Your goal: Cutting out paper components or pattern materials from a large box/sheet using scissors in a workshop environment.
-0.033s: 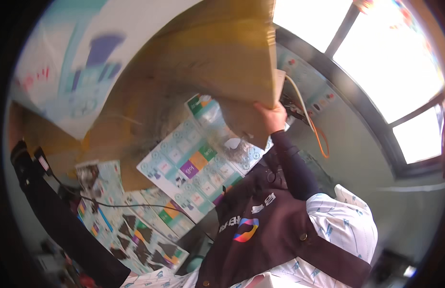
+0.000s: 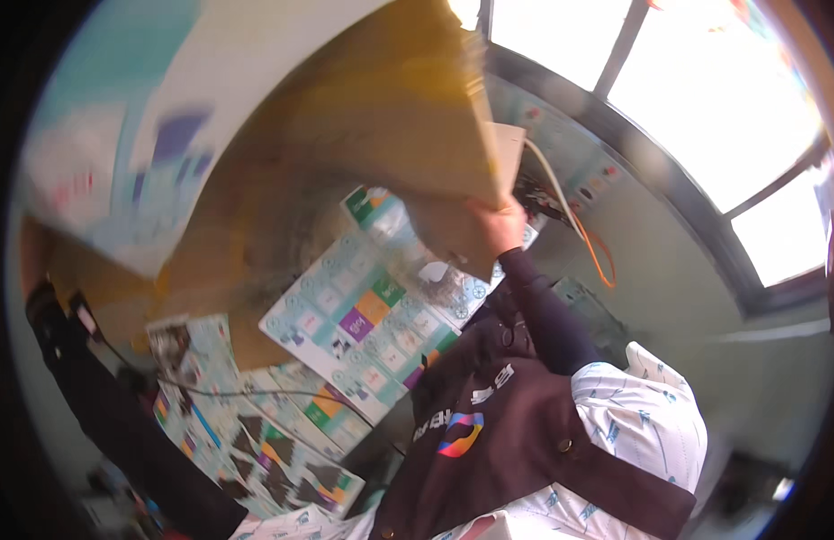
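Observation:
A large brown cardboard box (image 2: 390,117) with yellowish tape fills the upper middle, tilted and partly blurred. My right hand (image 2: 498,225) is closed round its lower right edge. On the left hangs a white and teal printed panel (image 2: 102,180), which seems to belong to the box, though I cannot tell for sure. My left hand (image 2: 37,256) reaches up beside that panel at the far left; its fingers are hidden. Below the box lie printed sheets (image 2: 345,315) in teal, purple, orange and green.
A dark cable (image 2: 255,391) crosses the torn, dark-patched printed covering (image 2: 273,463) at lower left. White and orange cords (image 2: 597,256) hang by the wall on the right. Above them is a bright, dark-framed window (image 2: 705,117). A blue strip (image 2: 206,423) lies on the covering.
The box's right edge and my right hand have shifted left and slightly down in the picture. The printed panel and my left wrist sit a little lower. The whole view has turned slightly.

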